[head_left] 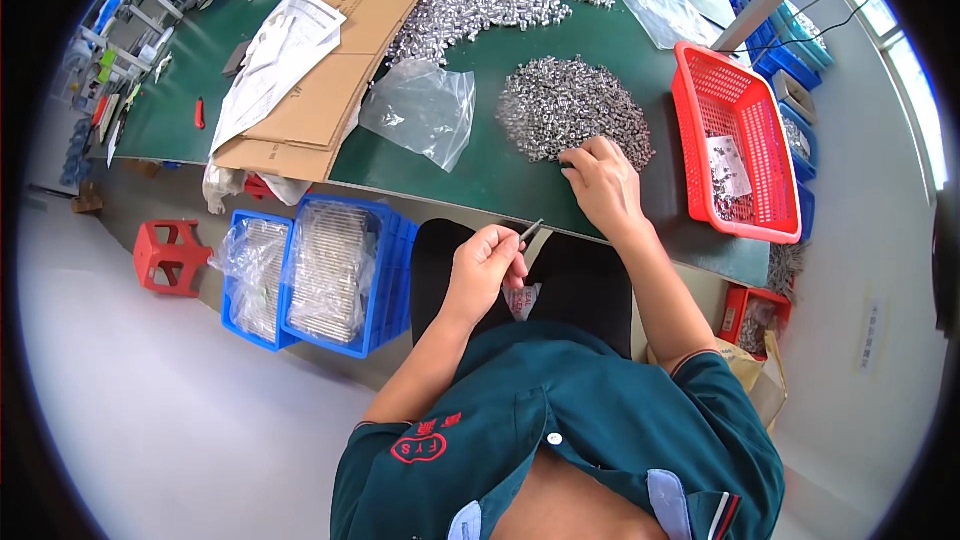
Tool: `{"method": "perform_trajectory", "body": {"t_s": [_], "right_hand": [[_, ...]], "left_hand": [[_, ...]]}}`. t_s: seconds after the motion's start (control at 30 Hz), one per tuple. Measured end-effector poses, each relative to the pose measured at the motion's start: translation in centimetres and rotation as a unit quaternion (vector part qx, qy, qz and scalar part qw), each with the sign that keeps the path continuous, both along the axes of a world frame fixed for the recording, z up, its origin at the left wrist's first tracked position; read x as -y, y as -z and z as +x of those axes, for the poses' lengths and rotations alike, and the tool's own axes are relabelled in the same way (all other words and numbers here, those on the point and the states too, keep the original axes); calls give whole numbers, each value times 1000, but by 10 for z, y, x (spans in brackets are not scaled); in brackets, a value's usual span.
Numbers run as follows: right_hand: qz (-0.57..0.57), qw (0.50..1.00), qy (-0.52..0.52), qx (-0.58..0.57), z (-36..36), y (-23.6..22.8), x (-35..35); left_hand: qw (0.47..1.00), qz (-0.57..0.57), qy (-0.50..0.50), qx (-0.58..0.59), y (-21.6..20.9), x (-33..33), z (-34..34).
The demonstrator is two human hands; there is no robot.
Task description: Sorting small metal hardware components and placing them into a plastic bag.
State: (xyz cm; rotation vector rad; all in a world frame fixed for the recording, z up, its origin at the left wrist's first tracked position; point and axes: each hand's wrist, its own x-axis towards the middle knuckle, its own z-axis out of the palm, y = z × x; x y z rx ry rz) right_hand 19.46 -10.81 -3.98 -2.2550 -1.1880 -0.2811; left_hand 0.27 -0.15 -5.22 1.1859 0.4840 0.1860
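Note:
In my left hand (pixel 490 268), held above my lap at the table's front edge, is a thin dark metal rod-like tool (pixel 532 230). Thumb and fingers are closed on it, its tip pointing up and right. My right hand (pixel 603 180) rests at the near edge of a round pile of small metal parts (pixel 565 105) on the green table (pixel 480 190). Its fingers are curled together at the tips; whatever they pinch is too small to make out.
A red plastic basket (pixel 690 140) with small parts and a paper slip stands to the right. Left of the pile lie a clear plastic bag (pixel 425 110) and flat cardboard (pixel 290 135) under papers. A larger heap of shiny parts (pixel 480 5) spreads behind. Blue crates (pixel 395 270) stand below.

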Motion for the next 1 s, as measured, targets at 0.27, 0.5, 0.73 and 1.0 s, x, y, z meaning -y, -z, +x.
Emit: {"method": "perform_trajectory", "body": {"t_s": [0.27,0.5,0.73,1.0], "right_hand": [[-12,999,-32,-18,-1,-5,1],[4,998,-62,-4,1,-5,4],[39,906,-116,-404,-21,-35,23],[40,864,-148,-480,-30,-40,32]], "left_hand": [[1000,0,7,3,2,-1,0],[1000,-1,11,1,2,-1,3],[1000,23,-4,6,-1,-1,4],[998,58,20,-3,-4,4,7]]}}
